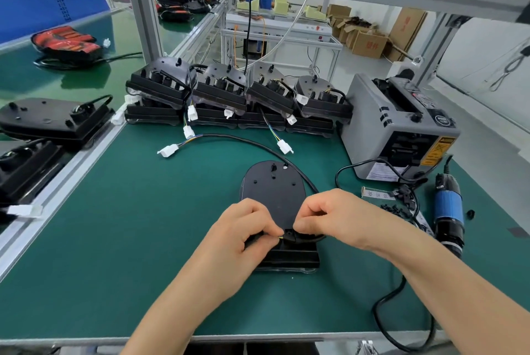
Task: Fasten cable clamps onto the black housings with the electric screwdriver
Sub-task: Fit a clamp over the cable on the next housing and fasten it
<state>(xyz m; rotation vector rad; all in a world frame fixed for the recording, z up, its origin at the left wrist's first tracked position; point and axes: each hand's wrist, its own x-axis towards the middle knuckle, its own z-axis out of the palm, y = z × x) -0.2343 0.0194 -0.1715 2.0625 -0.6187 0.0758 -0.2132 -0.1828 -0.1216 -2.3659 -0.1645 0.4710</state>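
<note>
At lower centre, the left hand point(246, 228) and right hand point(329, 214), fingers curled, pinch the cable clamp point(289, 235) against the black housing point(272, 191) at its near end. Releasing one hand to fetch the electric screwdriver point(447, 211), lying at right, could let the clamp spring out of place.

green-matted workbench point(114, 240) under aluminium frame point(143, 16), pale floor point(358, 68), cardboard boxes point(367, 43) beyond
</note>
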